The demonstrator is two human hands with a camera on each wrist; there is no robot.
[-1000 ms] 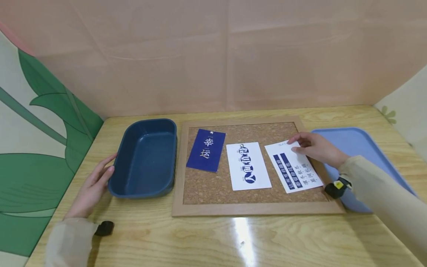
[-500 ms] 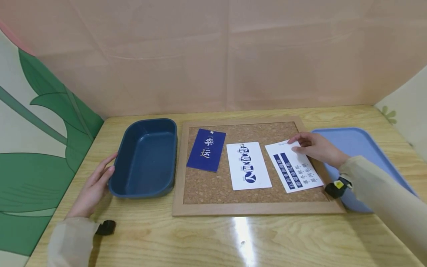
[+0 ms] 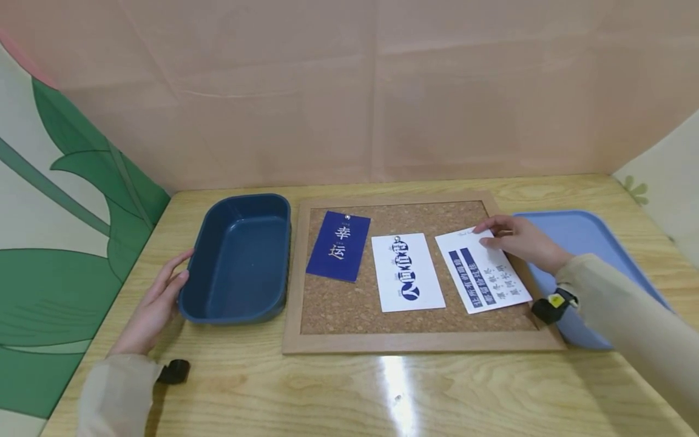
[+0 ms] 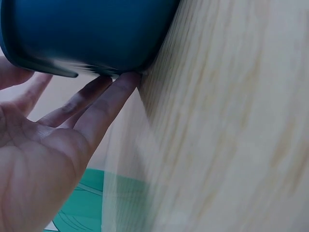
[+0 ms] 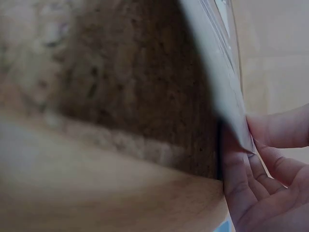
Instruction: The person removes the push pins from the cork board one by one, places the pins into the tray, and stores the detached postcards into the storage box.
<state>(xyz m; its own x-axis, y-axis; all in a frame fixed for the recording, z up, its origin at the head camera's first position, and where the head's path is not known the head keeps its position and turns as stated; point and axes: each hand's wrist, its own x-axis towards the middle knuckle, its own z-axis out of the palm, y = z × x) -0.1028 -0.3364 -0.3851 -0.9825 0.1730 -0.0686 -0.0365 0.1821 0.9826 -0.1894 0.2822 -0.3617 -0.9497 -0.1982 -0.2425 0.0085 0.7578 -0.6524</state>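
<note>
My right hand (image 3: pixel 519 241) pinches the top right corner of a white card (image 3: pixel 480 270) printed with dark blue bands and lettering. In the right wrist view the thumb is on the card's face, with fingers behind it, and the card (image 5: pixel 217 72) stands away from the cork. Two other cards lie on the framed cork board (image 3: pixel 426 343): a dark blue card (image 3: pixel 327 261) and a white card with blue lettering (image 3: pixel 431 291), each with a silver pin at its top. My left hand (image 3: pixel 153 306) touches the outer side of a dark blue bin (image 3: pixel 235 273), fingers extended.
A light blue tray (image 3: pixel 590 237) lies to the right, partly hidden by the right forearm and the board. A pinkish sheet (image 3: pixel 382 91) covers the wall behind the wooden table (image 3: pixel 306 394). Green leaf shapes (image 3: pixel 54 291) decorate the left panel.
The card in the right hand is tilted up very slightly, its lower edge shifting a little. The left hand, bin and other cards stay in place.
</note>
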